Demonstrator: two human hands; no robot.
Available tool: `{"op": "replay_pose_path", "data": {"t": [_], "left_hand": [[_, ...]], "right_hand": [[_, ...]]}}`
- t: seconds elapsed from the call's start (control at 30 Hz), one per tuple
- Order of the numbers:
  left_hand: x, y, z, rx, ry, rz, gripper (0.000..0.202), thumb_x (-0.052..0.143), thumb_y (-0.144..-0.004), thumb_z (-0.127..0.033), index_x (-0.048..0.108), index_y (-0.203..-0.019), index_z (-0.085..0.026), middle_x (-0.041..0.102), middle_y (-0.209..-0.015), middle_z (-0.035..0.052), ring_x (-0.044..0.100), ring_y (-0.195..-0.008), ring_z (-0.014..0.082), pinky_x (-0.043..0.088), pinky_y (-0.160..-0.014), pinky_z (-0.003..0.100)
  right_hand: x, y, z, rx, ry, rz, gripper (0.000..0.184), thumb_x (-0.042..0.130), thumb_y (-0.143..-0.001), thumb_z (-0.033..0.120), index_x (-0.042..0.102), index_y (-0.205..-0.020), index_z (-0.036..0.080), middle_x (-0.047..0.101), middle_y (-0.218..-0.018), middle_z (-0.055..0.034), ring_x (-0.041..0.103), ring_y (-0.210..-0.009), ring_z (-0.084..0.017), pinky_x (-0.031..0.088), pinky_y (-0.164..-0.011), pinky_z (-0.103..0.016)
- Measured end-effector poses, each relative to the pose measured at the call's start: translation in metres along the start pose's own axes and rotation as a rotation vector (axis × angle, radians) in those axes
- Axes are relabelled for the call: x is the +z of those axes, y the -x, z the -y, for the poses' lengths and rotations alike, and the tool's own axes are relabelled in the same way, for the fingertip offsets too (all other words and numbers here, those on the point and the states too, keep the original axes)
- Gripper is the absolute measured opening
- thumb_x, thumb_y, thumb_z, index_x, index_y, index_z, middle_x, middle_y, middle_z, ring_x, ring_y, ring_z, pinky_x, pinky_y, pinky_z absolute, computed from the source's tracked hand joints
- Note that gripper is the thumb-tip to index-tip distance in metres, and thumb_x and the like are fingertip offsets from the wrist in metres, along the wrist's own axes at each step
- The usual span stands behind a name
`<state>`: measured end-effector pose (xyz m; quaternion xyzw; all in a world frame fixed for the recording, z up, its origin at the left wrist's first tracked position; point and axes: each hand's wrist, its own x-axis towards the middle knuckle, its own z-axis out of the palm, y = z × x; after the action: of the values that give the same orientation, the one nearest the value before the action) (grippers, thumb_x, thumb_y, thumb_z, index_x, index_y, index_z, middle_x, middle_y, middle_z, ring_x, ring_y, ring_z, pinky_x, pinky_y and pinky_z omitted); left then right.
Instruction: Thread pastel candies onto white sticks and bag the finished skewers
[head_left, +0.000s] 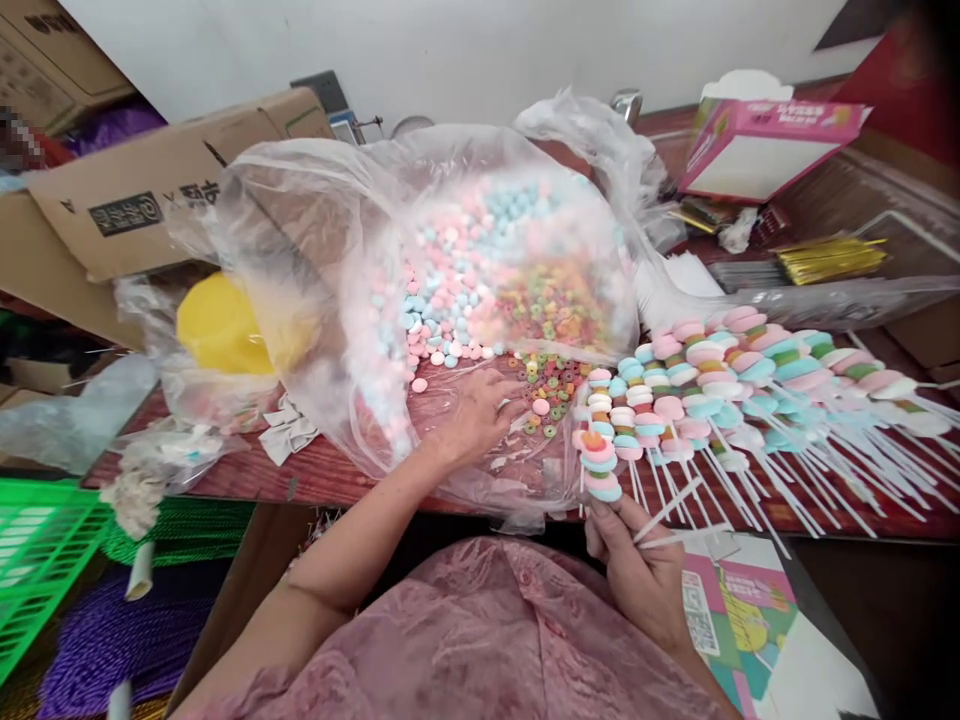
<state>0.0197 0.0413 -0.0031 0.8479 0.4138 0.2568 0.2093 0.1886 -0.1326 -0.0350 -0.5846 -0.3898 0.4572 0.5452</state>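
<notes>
My left hand (480, 412) reaches over the red tabletop with its fingers stretched apart and nothing visible in them. Its fingertips are beside a pile of small gummy rings (555, 385) in red, green and yellow. Just beyond lie many pink, blue and white marshmallows (450, 310), partly under clear plastic. At the table's front edge my right hand (637, 560) is closed around a marshmallow skewer (600, 465), which stands upright and carries marshmallows and gummy rings. White bare sticks (679, 510) also poke out of that hand.
Many filled skewers (735, 390) lie stacked at the right, sticks toward me. A large clear plastic bag (300, 200) surrounds the sweets. A yellow round object (225, 325) and cardboard boxes (150, 200) are at the left. Gold ties (832, 260) and a pink-white carton (765, 150) stand back right.
</notes>
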Motion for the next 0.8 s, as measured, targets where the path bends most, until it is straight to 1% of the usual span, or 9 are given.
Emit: {"op": "replay_pose_path", "data": {"t": [0.1, 0.2, 0.27, 0.33, 0.47, 0.53, 0.63, 0.7, 0.8], "left_hand": [[0.011, -0.014, -0.011, 0.093, -0.185, 0.133, 0.019, 0.054, -0.091, -0.023, 0.072, -0.096, -0.016, 0.065, -0.096, 0.0111, 0.058, -0.096, 0.0242, 0.048, -0.089, 0.039], [0.027, -0.026, -0.022, 0.030, -0.217, 0.252, 0.018, 0.054, -0.084, -0.012, 0.070, -0.076, -0.014, 0.065, -0.087, 0.0116, 0.058, -0.090, 0.0253, 0.048, -0.085, 0.040], [0.033, -0.032, -0.021, -0.004, -0.173, 0.292, 0.019, 0.054, -0.078, -0.008, 0.068, -0.067, -0.014, 0.065, -0.079, 0.0096, 0.059, -0.083, 0.0233, 0.048, -0.080, 0.037], [0.031, -0.037, -0.011, -0.055, -0.037, 0.281, 0.018, 0.054, -0.077, -0.009, 0.070, -0.069, -0.015, 0.067, -0.076, 0.0064, 0.059, -0.077, 0.0196, 0.048, -0.076, 0.033], [0.012, -0.040, 0.022, -0.310, 0.347, 0.149, 0.027, 0.055, -0.080, -0.023, 0.074, -0.095, -0.012, 0.071, -0.082, 0.0050, 0.060, -0.070, 0.0150, 0.048, -0.066, 0.027], [0.001, -0.042, 0.038, -0.363, 0.285, 0.146, 0.028, 0.054, -0.078, -0.023, 0.075, -0.092, -0.011, 0.071, -0.079, 0.0045, 0.059, -0.067, 0.0147, 0.046, -0.064, 0.026], [-0.011, -0.044, 0.050, -0.359, 0.112, 0.175, 0.025, 0.052, -0.071, -0.014, 0.076, -0.077, -0.013, 0.069, -0.072, 0.0037, 0.058, -0.067, 0.0163, 0.044, -0.067, 0.028], [-0.017, -0.045, 0.051, -0.354, 0.025, 0.124, 0.024, 0.052, -0.069, -0.011, 0.075, -0.074, -0.014, 0.069, -0.074, 0.0053, 0.058, -0.073, 0.0186, 0.044, -0.071, 0.029], [-0.023, -0.042, 0.043, -0.344, -0.039, 0.035, 0.021, 0.052, -0.075, -0.012, 0.073, -0.074, -0.014, 0.069, -0.077, 0.0070, 0.058, -0.080, 0.0203, 0.043, -0.075, 0.029]], "right_hand": [[0.002, 0.004, 0.002, 0.045, -0.058, 0.046, 0.037, 0.058, -0.094, 0.043, 0.056, -0.066, 0.018, 0.040, -0.052, 0.0044, 0.035, -0.049, -0.010, 0.026, -0.047, -0.025], [0.002, 0.005, 0.005, 0.027, -0.048, 0.111, 0.038, 0.058, -0.093, 0.043, 0.057, -0.065, 0.018, 0.042, -0.052, 0.0037, 0.036, -0.048, -0.010, 0.027, -0.047, -0.024], [0.000, 0.005, 0.005, 0.008, -0.025, 0.145, 0.038, 0.057, -0.094, 0.042, 0.058, -0.065, 0.017, 0.044, -0.052, 0.0031, 0.037, -0.049, -0.010, 0.028, -0.047, -0.024], [-0.002, 0.006, 0.002, 0.001, -0.012, 0.160, 0.037, 0.056, -0.095, 0.041, 0.059, -0.066, 0.017, 0.045, -0.052, 0.0030, 0.038, -0.049, -0.009, 0.028, -0.047, -0.024], [-0.004, 0.005, -0.006, 0.001, -0.022, 0.184, 0.036, 0.056, -0.096, 0.040, 0.060, -0.068, 0.017, 0.044, -0.053, 0.0034, 0.037, -0.049, -0.009, 0.028, -0.047, -0.023], [-0.002, 0.003, -0.007, 0.002, -0.028, 0.209, 0.034, 0.055, -0.096, 0.040, 0.061, -0.072, 0.017, 0.044, -0.053, 0.0039, 0.038, -0.049, -0.009, 0.028, -0.048, -0.023], [0.002, 0.000, -0.006, -0.017, -0.015, 0.250, 0.034, 0.053, -0.097, 0.039, 0.061, -0.073, 0.017, 0.044, -0.052, 0.0040, 0.039, -0.048, -0.009, 0.029, -0.048, -0.023], [0.003, -0.002, -0.005, -0.042, 0.002, 0.277, 0.035, 0.052, -0.097, 0.039, 0.061, -0.071, 0.017, 0.045, -0.051, 0.0038, 0.040, -0.047, -0.009, 0.030, -0.048, -0.024], [0.003, -0.003, -0.006, -0.069, 0.018, 0.262, 0.034, 0.052, -0.098, 0.037, 0.061, -0.072, 0.017, 0.045, -0.051, 0.0039, 0.040, -0.046, -0.009, 0.031, -0.047, -0.023]]}}
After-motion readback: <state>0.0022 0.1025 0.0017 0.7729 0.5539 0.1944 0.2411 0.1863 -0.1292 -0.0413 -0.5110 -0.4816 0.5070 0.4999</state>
